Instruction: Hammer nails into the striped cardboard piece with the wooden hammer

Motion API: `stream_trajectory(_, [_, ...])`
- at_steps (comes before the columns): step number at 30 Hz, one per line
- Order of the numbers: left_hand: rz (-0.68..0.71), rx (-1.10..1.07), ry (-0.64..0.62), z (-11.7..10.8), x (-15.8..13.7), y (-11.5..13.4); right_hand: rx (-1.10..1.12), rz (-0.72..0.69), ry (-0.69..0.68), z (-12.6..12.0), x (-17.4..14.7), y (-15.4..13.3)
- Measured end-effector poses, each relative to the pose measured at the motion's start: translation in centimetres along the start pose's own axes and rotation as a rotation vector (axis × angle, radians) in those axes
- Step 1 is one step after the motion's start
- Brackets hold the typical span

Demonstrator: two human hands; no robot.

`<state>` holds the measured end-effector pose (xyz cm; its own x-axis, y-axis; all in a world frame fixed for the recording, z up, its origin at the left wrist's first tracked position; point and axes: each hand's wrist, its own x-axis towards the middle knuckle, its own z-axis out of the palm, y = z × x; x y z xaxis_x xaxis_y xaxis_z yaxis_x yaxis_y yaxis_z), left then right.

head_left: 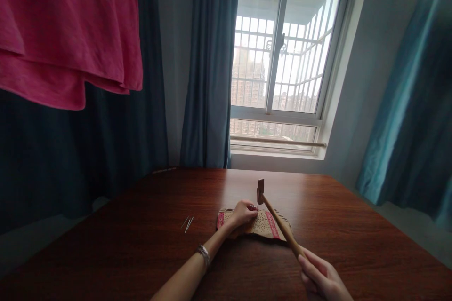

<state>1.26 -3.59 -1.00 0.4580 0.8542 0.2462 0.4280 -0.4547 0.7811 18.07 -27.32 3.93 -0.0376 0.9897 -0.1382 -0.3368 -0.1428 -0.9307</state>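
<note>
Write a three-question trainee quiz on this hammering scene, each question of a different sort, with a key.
1. True or false: the right hand grips the hammer by the head.
2. Where does the left hand rest? A) on the patterned piece B) on the windowsill C) on the curtain
3. What thin metal items lie on the table, left of the piece?

Key
1. False; it grips the handle's end.
2. A
3. Needles or pins, too small to tell.

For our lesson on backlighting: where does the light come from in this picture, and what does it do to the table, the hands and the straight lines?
Head view: daylight from the window glares on the table; the left hand, right hand and hammer stay dim; curtains lean from wide-angle distortion.
</note>
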Motion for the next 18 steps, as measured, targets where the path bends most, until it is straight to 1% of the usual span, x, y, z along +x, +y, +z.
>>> stream_trajectory(3, [-0.011, -0.019, -0.014, -0.2, -0.1, 0.4, 0.015, 0.033, 0.013, 0.3, -0.1, -0.4])
stream_trajectory(6, [-0.028, -0.022, -0.030, -0.5, -0.5, 1.4, -0.005, 0.062, 0.000, 0.5, -0.3, -0.5])
stream_trajectory(11, [-0.070, 0.002, -0.057, -1.6, -1.4, 3.8, 0.006, 0.039, 0.004, 0.5, -0.2, 0.0])
stream_trajectory(13, [-0.079, 0.001, -0.068, -1.8, -1.7, 4.4, 0.008, 0.040, 0.005, 0.4, -0.1, 0.1])
stream_trajectory(18, [-0.068, 0.014, -0.057, -1.8, -1.8, 4.4, 0.035, 0.039, 0.006, 0.7, -0.1, -0.1])
